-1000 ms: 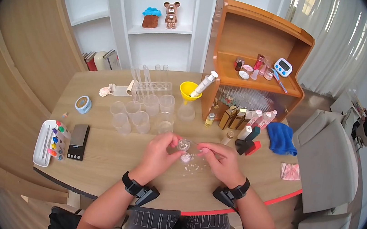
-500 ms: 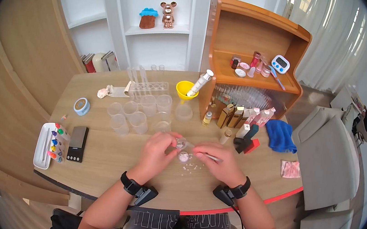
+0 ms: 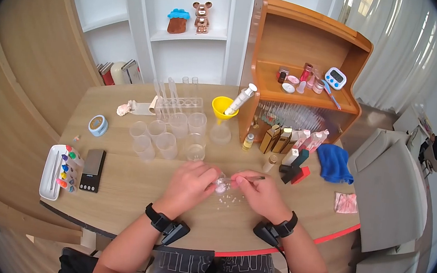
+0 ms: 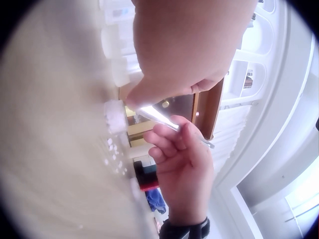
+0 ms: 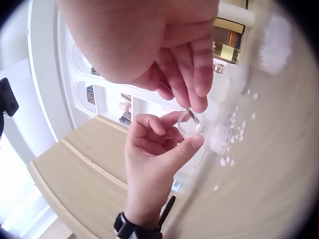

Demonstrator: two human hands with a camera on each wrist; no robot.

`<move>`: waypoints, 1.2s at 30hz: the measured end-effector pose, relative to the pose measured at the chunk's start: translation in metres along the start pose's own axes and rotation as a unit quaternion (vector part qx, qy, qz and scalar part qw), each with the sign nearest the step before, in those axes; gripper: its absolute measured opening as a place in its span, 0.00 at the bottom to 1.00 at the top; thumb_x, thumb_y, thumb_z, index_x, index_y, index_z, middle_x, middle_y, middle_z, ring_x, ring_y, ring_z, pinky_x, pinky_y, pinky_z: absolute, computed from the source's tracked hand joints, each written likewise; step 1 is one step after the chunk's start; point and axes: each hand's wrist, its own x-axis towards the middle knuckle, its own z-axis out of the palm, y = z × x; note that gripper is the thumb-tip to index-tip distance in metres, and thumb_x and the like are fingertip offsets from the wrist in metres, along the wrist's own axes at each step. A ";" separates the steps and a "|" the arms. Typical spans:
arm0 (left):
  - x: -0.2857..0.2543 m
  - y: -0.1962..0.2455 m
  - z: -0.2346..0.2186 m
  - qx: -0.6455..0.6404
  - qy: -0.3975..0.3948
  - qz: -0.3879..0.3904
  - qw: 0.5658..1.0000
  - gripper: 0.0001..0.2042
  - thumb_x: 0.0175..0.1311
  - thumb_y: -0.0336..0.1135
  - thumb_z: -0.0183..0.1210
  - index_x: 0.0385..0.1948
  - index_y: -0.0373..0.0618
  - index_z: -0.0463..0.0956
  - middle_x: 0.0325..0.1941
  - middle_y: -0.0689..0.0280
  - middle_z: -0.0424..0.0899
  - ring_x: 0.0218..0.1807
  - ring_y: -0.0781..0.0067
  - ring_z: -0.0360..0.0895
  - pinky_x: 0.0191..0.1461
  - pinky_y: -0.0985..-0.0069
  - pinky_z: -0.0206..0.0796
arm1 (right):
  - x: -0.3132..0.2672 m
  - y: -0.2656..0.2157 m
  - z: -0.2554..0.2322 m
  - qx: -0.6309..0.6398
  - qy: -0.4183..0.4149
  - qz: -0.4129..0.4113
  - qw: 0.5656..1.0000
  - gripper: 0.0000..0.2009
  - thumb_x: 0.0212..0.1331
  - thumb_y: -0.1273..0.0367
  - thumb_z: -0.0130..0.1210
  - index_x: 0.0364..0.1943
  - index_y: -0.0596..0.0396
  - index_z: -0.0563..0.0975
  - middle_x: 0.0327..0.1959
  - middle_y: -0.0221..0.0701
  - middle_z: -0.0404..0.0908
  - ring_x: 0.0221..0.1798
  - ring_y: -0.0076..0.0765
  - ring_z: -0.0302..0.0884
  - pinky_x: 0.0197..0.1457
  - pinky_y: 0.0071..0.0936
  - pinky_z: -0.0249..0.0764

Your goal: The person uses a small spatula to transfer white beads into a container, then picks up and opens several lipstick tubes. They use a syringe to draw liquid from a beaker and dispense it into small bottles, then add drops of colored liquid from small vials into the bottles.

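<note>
In the right wrist view, my left hand [image 5: 152, 167] pinches the rim of a small clear round dish [image 5: 185, 130] between thumb and fingers. My right hand [image 3: 263, 195] grips a thin metal tool [image 4: 159, 118], its tip inside that dish. Just beneath stands a small clear container [image 5: 219, 139] of pale pinkish-white pellets on the table. Loose white pellets [image 3: 230, 199] lie scattered beside it, towards the right hand. From the head view, my left hand [image 3: 188, 188] largely covers the dish.
Clear cups [image 3: 166, 144], a tube rack [image 3: 184, 105] and a yellow funnel [image 3: 224, 106] with a syringe stand behind the hands. Black scales [image 3: 92, 170] and a white tray [image 3: 51, 181] lie left; small boxes [image 3: 283, 142] and a blue cloth [image 3: 335, 164] are right.
My left hand has turned over the dish, hiding more of it from the head view. The tool in my right hand has changed angle and points towards the dish.
</note>
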 end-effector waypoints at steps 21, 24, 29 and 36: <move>-0.005 -0.004 0.009 -0.077 0.088 -0.149 0.982 0.17 0.49 0.24 0.71 0.33 0.43 0.69 0.42 0.59 0.83 0.41 0.57 0.79 0.47 0.66 0.72 | 0.011 0.011 -0.016 0.357 0.034 0.156 0.920 0.15 0.76 0.64 0.48 0.51 0.65 0.76 0.42 0.42 0.86 0.47 0.36 0.87 0.49 0.25 0.82; -0.003 -0.005 0.007 -0.081 0.120 -0.138 0.980 0.16 0.49 0.24 0.70 0.33 0.42 0.69 0.41 0.60 0.83 0.41 0.54 0.79 0.44 0.61 0.72 | 0.012 0.003 -0.018 0.223 0.026 0.149 0.963 0.13 0.75 0.66 0.49 0.48 0.64 0.78 0.42 0.39 0.86 0.45 0.33 0.87 0.47 0.24 0.81; -0.002 -0.004 0.004 -0.079 0.111 -0.134 0.982 0.15 0.50 0.23 0.69 0.34 0.42 0.69 0.42 0.59 0.83 0.41 0.53 0.78 0.45 0.61 0.71 | 0.003 0.005 -0.008 0.052 -0.055 0.027 0.997 0.09 0.72 0.71 0.54 0.46 0.64 0.81 0.42 0.33 0.86 0.43 0.26 0.84 0.48 0.23 0.78; -0.002 -0.003 0.002 -0.079 0.077 -0.150 0.983 0.16 0.50 0.21 0.69 0.33 0.43 0.68 0.46 0.59 0.85 0.44 0.56 0.79 0.48 0.66 0.72 | 0.001 0.000 -0.011 0.071 -0.014 -0.031 0.997 0.09 0.69 0.74 0.57 0.48 0.64 0.82 0.45 0.33 0.85 0.45 0.26 0.83 0.50 0.23 0.78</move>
